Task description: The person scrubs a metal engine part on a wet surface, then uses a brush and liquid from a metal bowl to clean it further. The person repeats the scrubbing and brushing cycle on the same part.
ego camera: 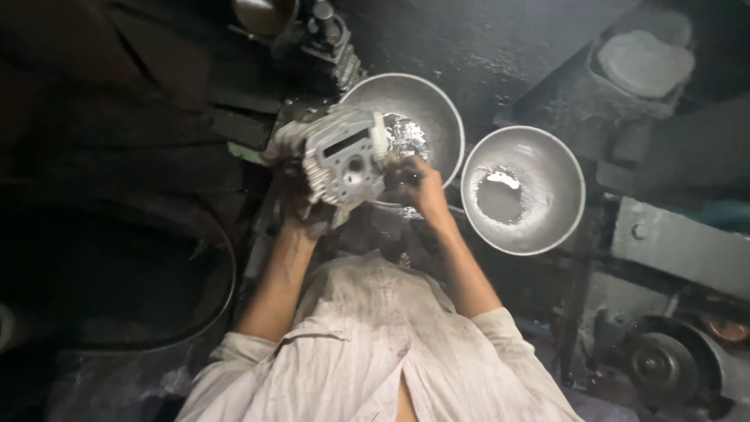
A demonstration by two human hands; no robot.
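Dusty pale shirt (367, 344) nearest the lens, both forearms reaching far. Left hand (293, 191) grasps a grey finned metal casting (344, 156) from its left side, held up near the far bowl (426, 98). Right hand (426, 187) is clenched on a small dark tool at the casting's right edge. Second bowl (547, 156) sits right, holding pale residue. Best kept steady, casting braced firmly, tool strokes short.
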